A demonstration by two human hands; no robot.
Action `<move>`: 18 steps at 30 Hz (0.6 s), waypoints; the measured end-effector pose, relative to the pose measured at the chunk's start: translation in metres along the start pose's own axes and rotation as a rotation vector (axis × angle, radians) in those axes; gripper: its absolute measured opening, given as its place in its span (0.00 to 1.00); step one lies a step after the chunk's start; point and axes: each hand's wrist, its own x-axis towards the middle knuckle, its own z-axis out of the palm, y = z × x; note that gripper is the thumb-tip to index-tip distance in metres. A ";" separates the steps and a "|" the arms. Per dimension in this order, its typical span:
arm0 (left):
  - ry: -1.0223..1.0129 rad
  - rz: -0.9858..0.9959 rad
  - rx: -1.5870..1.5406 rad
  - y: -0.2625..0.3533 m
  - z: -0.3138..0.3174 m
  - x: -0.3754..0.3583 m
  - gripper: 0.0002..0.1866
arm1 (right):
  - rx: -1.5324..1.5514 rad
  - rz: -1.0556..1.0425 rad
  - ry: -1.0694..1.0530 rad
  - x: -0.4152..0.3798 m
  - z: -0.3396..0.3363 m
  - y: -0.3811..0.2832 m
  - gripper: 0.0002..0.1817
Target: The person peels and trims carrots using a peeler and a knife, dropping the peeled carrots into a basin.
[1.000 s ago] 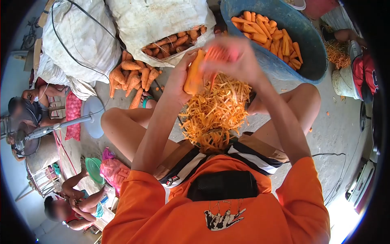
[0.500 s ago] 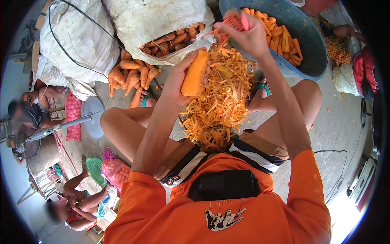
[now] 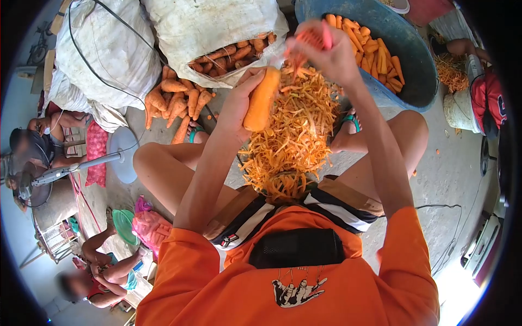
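A bright orange carrot, its skin pared away, is gripped in my left hand. My right hand is closed around a pink-red peeler, held just beyond the carrot's far end and apart from it; motion smears its outline. Below both hands lies a big heap of carrot peelings between my legs. Past the right hand stands a blue tub with many peeled carrots inside.
An open white sack holds unpeeled carrots, and more carrots lie on the floor before it. Another full sack stands left. A fan and two people are at the left; another person in red sits right beside a bucket.
My right hand with the peeler has shifted slightly, now blurred. The carrot in my left hand is turned a little and held nearly in place.
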 end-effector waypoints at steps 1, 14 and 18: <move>0.002 -0.007 0.000 -0.002 0.002 -0.003 0.16 | -0.644 -0.089 0.129 0.007 -0.014 0.001 0.11; 0.044 -0.144 -0.192 0.002 -0.003 0.002 0.17 | -0.232 -0.084 0.153 0.008 -0.005 0.015 0.12; 0.025 -0.025 -0.138 0.000 0.005 0.001 0.18 | -0.104 -0.071 -0.076 -0.014 0.022 0.000 0.12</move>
